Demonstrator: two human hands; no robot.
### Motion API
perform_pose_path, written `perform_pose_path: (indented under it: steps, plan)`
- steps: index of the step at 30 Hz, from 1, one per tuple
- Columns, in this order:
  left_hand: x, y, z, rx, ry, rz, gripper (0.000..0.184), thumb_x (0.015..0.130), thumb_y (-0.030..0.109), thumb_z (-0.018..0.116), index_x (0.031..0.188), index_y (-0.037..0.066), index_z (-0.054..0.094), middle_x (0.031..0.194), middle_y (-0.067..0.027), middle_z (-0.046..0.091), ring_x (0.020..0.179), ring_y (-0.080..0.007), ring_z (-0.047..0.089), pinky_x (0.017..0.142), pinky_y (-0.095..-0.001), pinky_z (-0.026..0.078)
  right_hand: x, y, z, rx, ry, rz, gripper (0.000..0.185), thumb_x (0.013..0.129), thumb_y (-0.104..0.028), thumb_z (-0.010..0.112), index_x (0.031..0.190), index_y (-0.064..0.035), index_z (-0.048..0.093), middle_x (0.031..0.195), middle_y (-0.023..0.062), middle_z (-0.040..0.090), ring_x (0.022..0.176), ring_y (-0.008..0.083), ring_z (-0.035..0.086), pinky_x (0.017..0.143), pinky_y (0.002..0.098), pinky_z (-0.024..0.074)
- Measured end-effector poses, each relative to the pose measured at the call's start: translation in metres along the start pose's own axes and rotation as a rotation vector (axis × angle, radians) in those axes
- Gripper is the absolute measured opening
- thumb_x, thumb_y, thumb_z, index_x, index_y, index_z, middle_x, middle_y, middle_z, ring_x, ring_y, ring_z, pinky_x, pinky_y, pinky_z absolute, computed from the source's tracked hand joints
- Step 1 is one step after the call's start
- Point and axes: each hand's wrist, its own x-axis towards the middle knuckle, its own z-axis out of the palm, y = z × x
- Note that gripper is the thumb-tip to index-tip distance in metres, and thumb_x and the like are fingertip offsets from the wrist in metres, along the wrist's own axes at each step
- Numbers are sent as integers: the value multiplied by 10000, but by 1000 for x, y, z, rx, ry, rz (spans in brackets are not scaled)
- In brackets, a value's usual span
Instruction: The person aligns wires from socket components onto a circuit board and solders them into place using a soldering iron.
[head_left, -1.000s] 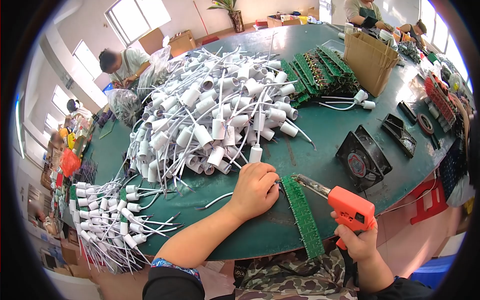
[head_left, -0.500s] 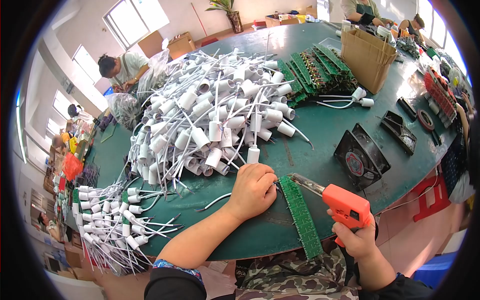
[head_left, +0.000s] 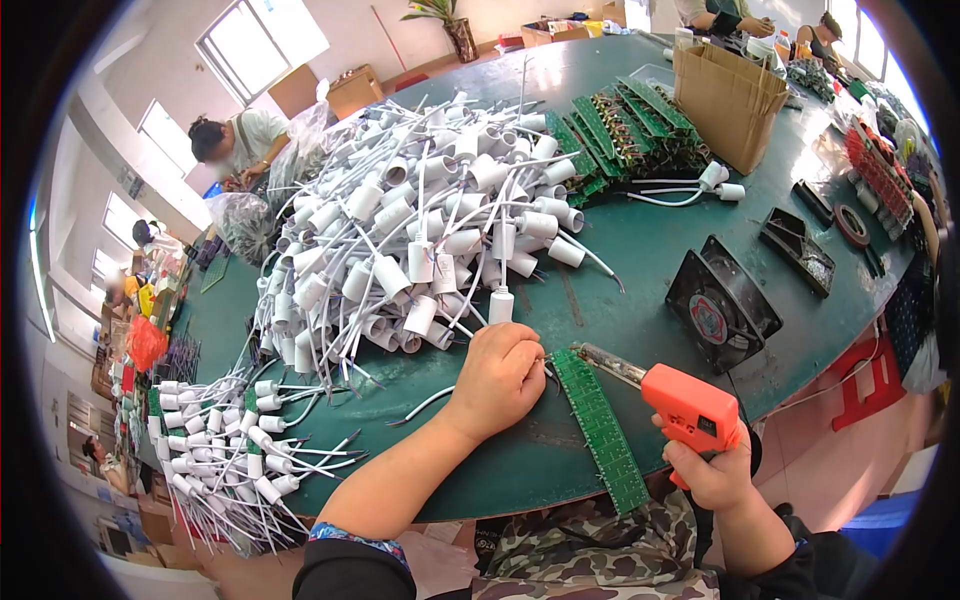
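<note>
Since the earlier frame, our view shifts a little, so nearly everything on the broad green table (head_left: pixel 500 470) sits slightly higher. We have a big heap of cabled white plastic cylinders (head_left: pixel 391 273) across the upper middle. A square black fan (head_left: pixel 708 320) stands right of centre. Below it, an orange-red plastic soldering gun (head_left: pixel 690 405) points its metal tip at the upper end of a long, narrow green circuit board (head_left: pixel 600 432), lying right of lower centre. Our right hand (head_left: pixel 715 472) closes its fingers round the gun's handle at lower right. Our left hand (head_left: pixel 497 378), near the centre, pinches its curled fingers together on a thin wire (head_left: pixel 551 374) beside the board.
</note>
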Motion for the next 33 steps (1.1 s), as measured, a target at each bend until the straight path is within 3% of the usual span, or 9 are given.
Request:
perform_pose_path:
  steps: [7, 13, 16, 19, 22, 28, 33]
  plan:
    - [4, 3, -13, 92, -152, -1, 203, 764, 29, 722, 951, 19, 643, 998, -123, 638, 943, -332, 630, 815, -423, 524, -1, -1, -3, -24, 11, -36, 414, 861, -17, 730, 1251, 51, 610, 1100, 128, 734, 949, 176, 700, 875, 320, 545]
    - [2, -4, -12, -116, -168, -87, 155, 786, 4, 680, 933, 3, 631, 974, -142, 608, 869, -340, 627, 794, -421, 530, -2, -1, -7, -110, -13, -68, 410, 862, -19, 728, 1249, 45, 608, 1097, 121, 735, 931, 166, 700, 851, 307, 549]
    - [-1, -10, -13, -241, -247, -157, 206, 794, 11, 675, 995, 13, 631, 1056, -141, 612, 897, -307, 625, 759, -372, 524, -3, 0, -5, -55, -3, -34, 422, 859, -11, 726, 1259, 47, 605, 1105, 122, 732, 951, 169, 700, 871, 312, 548]
    - [0, -14, -12, -240, -252, -94, 233, 785, 5, 681, 1011, 16, 625, 1044, -132, 601, 869, -286, 612, 740, -358, 513, -4, 2, -3, 54, 10, 9, 440, 853, 2, 722, 1274, 48, 601, 1131, 131, 724, 988, 179, 700, 906, 321, 544]
    - [3, -7, -15, -298, -306, -170, 236, 778, -6, 686, 1005, 28, 632, 1026, -118, 591, 859, -270, 602, 738, -355, 510, -2, 1, -3, 69, 9, 10, 456, 848, 14, 718, 1286, 49, 597, 1154, 140, 718, 1019, 187, 699, 932, 326, 538]
    - [-2, -17, -11, -314, -292, -19, 185, 774, -14, 701, 946, 32, 651, 1022, -106, 581, 849, -240, 595, 685, -334, 503, -4, 1, -7, 48, -17, -1, 464, 843, 19, 715, 1290, 52, 596, 1152, 140, 718, 1037, 193, 702, 940, 325, 538]
    - [-4, -14, -10, -319, -292, -88, 164, 793, -17, 712, 941, 25, 657, 1028, -102, 582, 838, -214, 595, 663, -306, 525, -6, 2, -7, 70, -9, -7, 472, 841, 29, 709, 1298, 53, 590, 1156, 143, 714, 1043, 197, 701, 943, 328, 539]
